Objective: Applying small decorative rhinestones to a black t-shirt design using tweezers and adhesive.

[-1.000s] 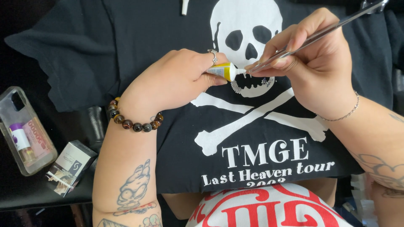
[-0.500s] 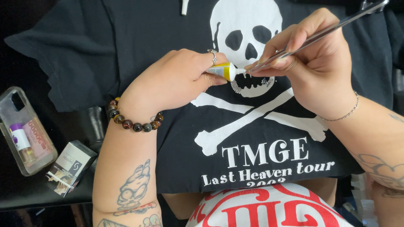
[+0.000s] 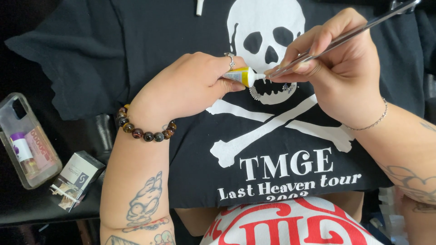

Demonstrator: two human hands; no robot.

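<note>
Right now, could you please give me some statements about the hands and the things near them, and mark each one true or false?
1. The left hand holds a small yellow tube. True.
2. The right hand holds a paintbrush with a wooden handle. False: it holds a thin metal tool.
3. The tip of the metal tool is at the nozzle of the yellow tube. True.
4. The hands work over a white shirt. False: it is a black shirt with a white skull print.
5. A beaded bracelet is on the right wrist. False: it is on the left wrist; the right wrist wears a thin chain.
</note>
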